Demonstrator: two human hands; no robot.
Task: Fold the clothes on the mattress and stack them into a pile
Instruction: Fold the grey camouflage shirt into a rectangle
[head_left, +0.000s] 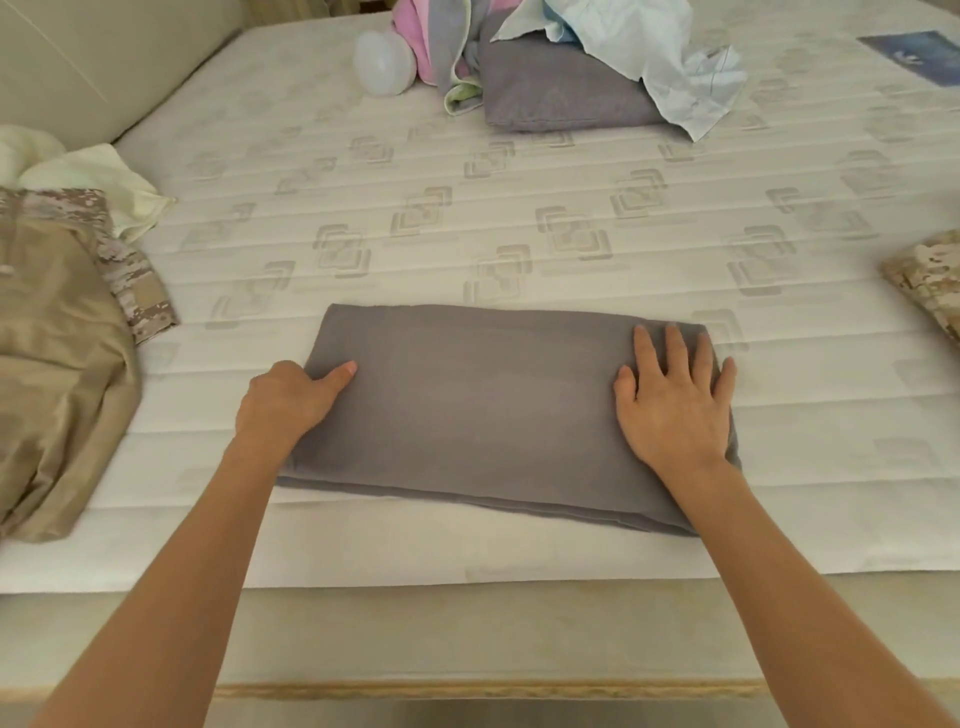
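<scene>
A folded grey cloth (483, 410) lies flat on the mattress (519, 218), close to its near edge and in front of the person. Its layers show only as a thin seam along the near edge, so how many folds it has cannot be told.

The left hand (288, 402) sits at the cloth's left edge. The thumb lies on top of the fabric and the fingers are tucked out of sight under or behind the edge, so it seems to pinch that edge, though the hidden fingers make this uncertain. The right hand (675, 400) lies flat on the cloth's right end, palm down, fingers straight and spread, pressing the fabric without gripping it.

To the left, a tan garment (57, 374) with a camouflage-patterned part is cut off by the frame edge, and a pale cream cloth (98, 176) lies crumpled behind it. At the right edge only a corner of another camouflage piece (930, 280) shows. At the far side sits a second grey folded cloth (556, 88), partly covered by a light blue garment (660, 57). Beside it are pink and grey fabrics (431, 41) in a heap and a translucent plastic object (382, 62), too blurred to identify.
</scene>
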